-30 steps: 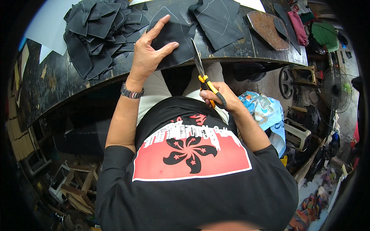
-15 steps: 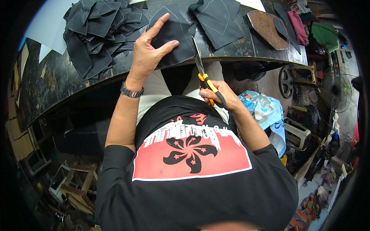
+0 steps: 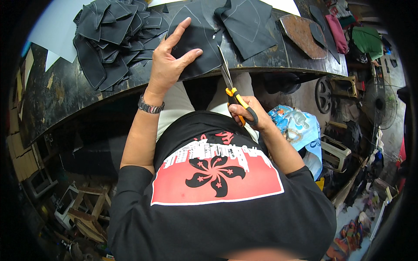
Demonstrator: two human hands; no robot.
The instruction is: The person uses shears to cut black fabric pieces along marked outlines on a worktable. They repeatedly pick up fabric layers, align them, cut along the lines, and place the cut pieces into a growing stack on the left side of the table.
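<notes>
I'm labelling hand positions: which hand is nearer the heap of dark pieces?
Left. The left hand is just right of the heap of dark pieces; the right hand, holding scissors, is farther right and lower in view.

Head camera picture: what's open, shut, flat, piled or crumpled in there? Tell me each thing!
Yellow-and-black scissors: blades nearly or fully shut
Right hand: closed around scissors handles
Left hand: open, thumb and forefinger spread
Marked black sheet under left hand: mostly flat
Cut black pieces: piled loosely
Wristwatch: strapped on
Blue patterned cloth: crumpled
Electric fan: can't tell if spinning
</notes>
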